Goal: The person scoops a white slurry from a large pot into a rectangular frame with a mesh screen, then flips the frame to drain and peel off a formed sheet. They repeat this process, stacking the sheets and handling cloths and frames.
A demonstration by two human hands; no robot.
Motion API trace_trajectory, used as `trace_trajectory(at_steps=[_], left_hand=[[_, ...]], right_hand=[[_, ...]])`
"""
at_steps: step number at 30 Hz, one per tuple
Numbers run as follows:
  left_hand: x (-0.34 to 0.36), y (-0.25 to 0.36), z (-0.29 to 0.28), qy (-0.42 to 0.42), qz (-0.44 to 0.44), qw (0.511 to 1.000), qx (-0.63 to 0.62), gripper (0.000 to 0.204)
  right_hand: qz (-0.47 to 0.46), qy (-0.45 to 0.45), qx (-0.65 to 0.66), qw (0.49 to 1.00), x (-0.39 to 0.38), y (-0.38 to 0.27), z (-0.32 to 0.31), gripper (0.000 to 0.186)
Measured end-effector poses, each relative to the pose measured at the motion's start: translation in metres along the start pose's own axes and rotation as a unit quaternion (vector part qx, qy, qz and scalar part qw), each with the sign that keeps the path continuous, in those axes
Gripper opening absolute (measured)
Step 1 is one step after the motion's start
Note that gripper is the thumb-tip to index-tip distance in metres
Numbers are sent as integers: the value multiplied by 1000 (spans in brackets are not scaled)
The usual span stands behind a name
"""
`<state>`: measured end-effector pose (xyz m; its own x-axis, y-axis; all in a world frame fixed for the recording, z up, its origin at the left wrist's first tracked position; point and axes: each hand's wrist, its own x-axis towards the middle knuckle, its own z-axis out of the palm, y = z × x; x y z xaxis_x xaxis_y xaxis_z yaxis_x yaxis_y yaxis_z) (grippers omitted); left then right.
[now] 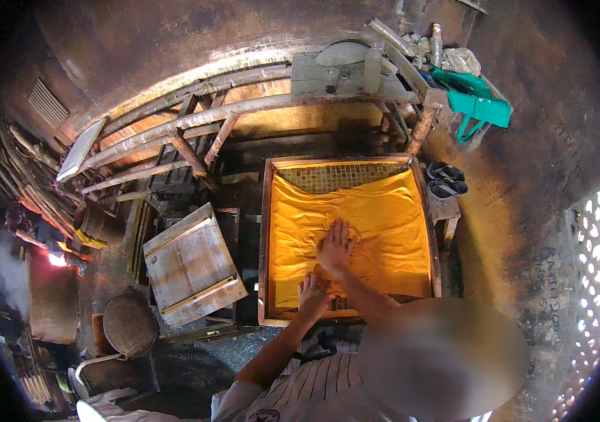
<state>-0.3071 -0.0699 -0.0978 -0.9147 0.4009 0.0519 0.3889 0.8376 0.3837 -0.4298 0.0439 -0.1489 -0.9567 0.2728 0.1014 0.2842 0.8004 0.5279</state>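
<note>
Yellow cloth (388,225) is lying in a frame (265,239), left hand (313,291) and right hand (336,250) resting flat atop, board (193,264) and sandals (447,180) flanking.

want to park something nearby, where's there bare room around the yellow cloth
Bare: the wooden board left of the frame, between its two battens; also the plank top's left end, beside the pale disc. Crowded: the yellow cloth, under left hand and right hand, and the stool right of the frame, holding sandals.

Light glares through the perforated wall (599,261) while dark edges bend
</note>
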Motion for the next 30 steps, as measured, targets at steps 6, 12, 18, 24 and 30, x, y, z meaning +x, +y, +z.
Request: trace_trajectory(at_steps=[6,12,18,24,30], left_hand=[[-10,7,-3,-48,-119,991,-33,26],[-8,-21,-35,136,-203,841,-483,20],[-175,-183,-40,450,-405,454,-653,28],[-109,-169,7,546,-314,662,-406,41],[16,-36,-49,67,-192,979,19,48]], right_hand=[[-44,-136,455,879,21,-14,-29,34],[-187,22,607,772,127,-24,-78,17],[-445,54,693,565,79,42,-181,25],[-281,-20,475,834,168,103,-31,79],[-312,-197,315,874,76,138,-15,120]])
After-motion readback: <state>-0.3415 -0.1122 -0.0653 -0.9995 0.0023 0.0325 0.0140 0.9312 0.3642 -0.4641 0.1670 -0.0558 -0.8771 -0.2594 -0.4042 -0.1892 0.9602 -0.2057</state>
